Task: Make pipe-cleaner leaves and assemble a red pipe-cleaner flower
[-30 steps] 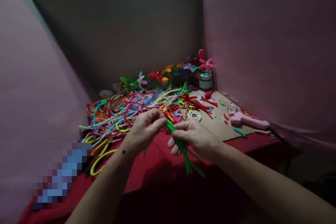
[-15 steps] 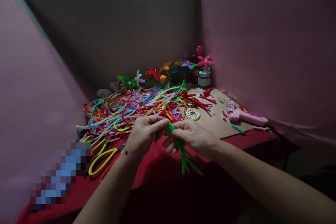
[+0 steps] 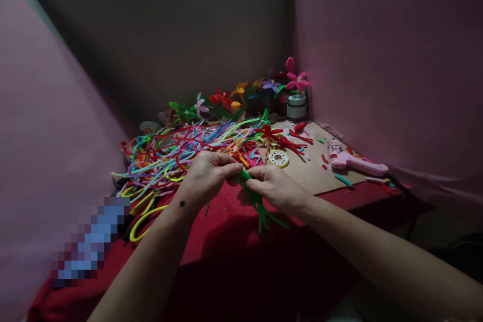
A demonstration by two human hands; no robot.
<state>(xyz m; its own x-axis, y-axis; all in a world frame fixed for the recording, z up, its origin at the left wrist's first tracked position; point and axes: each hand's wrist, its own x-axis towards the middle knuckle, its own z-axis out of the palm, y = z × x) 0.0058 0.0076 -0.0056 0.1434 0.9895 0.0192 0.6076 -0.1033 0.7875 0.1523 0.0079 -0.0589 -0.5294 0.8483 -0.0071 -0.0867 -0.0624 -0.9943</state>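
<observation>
A bundle of green pipe cleaners [image 3: 257, 202] is held between both hands above the front of the table, its loose ends splaying downward. My left hand [image 3: 211, 173] pinches the upper end with thumb and fingers. Just beside it, my right hand [image 3: 273, 186] grips the bundle lower down, fingers closed on it. Beyond the hands lies a tangled heap of multicoloured pipe cleaners [image 3: 181, 146]. A red pipe-cleaner flower [image 3: 269, 132] and a round yellow-rimmed disc [image 3: 278, 158] lie behind my right hand.
Yellow-handled scissors [image 3: 141, 224] lie left of my left wrist. A pink glue gun [image 3: 352, 161] rests on the board [image 3: 302, 173] at right, among red scraps. Finished flowers stand along the back, a pink one [image 3: 298, 82] above a grey jar [image 3: 296, 106]. A red cloth [image 3: 226, 236] covers the table.
Both hands and the green bundle have risen slightly in view. The right-hand fingers have drawn in closer under the bundle. The camera view has shifted a little.
</observation>
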